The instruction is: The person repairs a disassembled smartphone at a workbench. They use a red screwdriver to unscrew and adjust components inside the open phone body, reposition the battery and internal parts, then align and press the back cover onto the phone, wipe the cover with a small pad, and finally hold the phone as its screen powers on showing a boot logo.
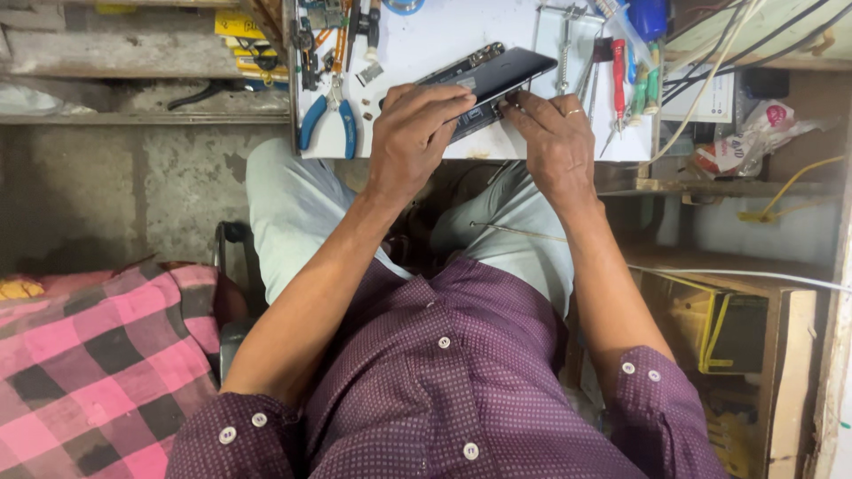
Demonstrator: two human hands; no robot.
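Observation:
A dark smartphone (490, 78) lies tilted on a small white work board (435, 40), its black panel lifted off the body along one side. My left hand (415, 133) presses down on the phone's near end, fingers curled over it. My right hand (555, 133), with a ring on one finger, pinches the phone's right edge where the panel meets the body. Both hands grip the same phone.
Blue-handled pliers (330, 120) lie at the board's left. Screwdrivers with red and green handles (621, 75) sit at its right, tweezers and small parts at the top. Cables run at the upper right. A pink checked cloth (98, 364) lies lower left. Wooden shelves stand at right.

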